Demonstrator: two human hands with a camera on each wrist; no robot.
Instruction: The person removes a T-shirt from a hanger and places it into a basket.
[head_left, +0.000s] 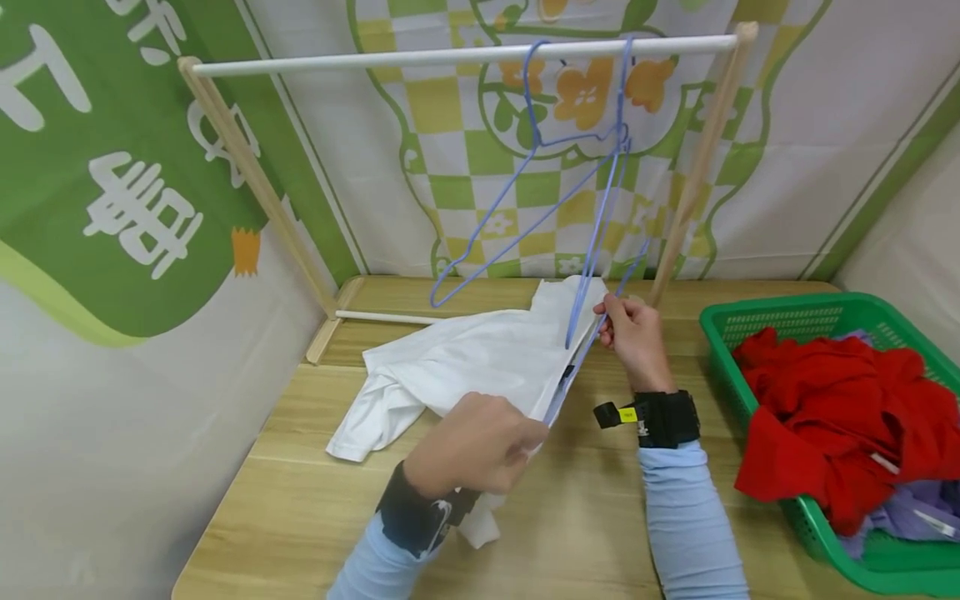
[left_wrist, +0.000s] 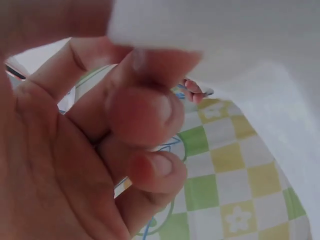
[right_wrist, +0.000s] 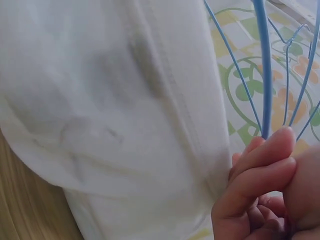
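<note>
A white shirt [head_left: 480,354] with a small dark tag inside its opening is stretched over the table. My left hand [head_left: 480,442] pinches the shirt's near edge; in the left wrist view its fingers [left_wrist: 145,117] are curled beneath the white cloth. My right hand [head_left: 633,337] is at the shirt's far edge and pinches a blue wire hanger [right_wrist: 266,70]. That hanger's lower part runs along the shirt's opening, partly hidden by cloth. Other blue hangers [head_left: 487,218] hang from the white rail [head_left: 375,60], just beyond the shirt.
A wooden-sided rack [head_left: 258,179] stands at the table's back. On the right, a green basket [head_left: 720,358] holds red clothing [head_left: 847,408] and purple clothing [head_left: 911,512]. The wooden table [head_left: 270,517] shows in front, and a patterned cloth [head_left: 465,142] hangs behind.
</note>
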